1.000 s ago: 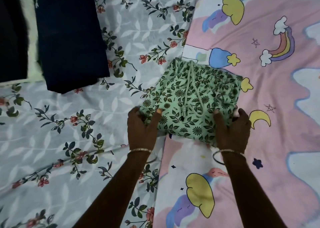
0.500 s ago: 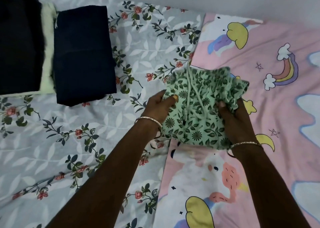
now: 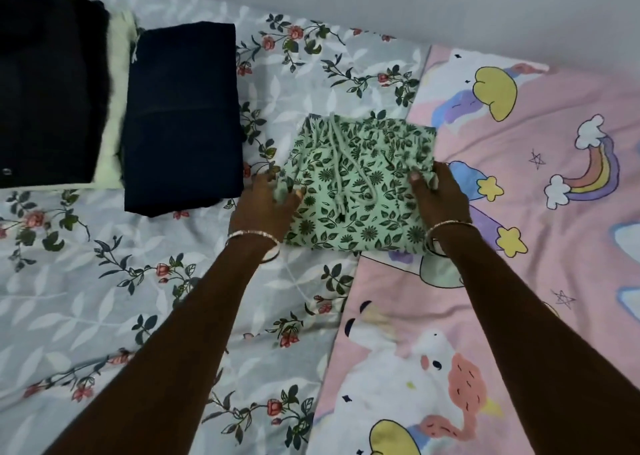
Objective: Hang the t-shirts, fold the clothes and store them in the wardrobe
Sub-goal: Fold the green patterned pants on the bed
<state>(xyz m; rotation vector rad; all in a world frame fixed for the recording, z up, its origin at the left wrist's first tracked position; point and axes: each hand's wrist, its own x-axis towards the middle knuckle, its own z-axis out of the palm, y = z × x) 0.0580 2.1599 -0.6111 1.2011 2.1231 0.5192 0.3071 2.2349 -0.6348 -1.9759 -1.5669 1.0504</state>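
Observation:
A folded green garment (image 3: 360,191) with a dark leaf print and a drawstring lies flat on the bed, across the seam between the two sheets. My left hand (image 3: 265,203) grips its left edge, thumb on top and fingers under the cloth. My right hand (image 3: 438,195) grips its right edge the same way. A folded dark navy garment (image 3: 183,115) lies just left of it, a small gap apart. Further left sits a pale cream piece (image 3: 116,108) and a black garment (image 3: 48,87).
The grey floral sheet (image 3: 104,299) covers the left of the bed and a pink cartoon sheet (image 3: 536,247) the right. A white wall (image 3: 415,1) runs along the far side of the bed.
Both hands have carried the green garment left and away from me, toward the navy pile, and it now lies flatter and squarer than before.

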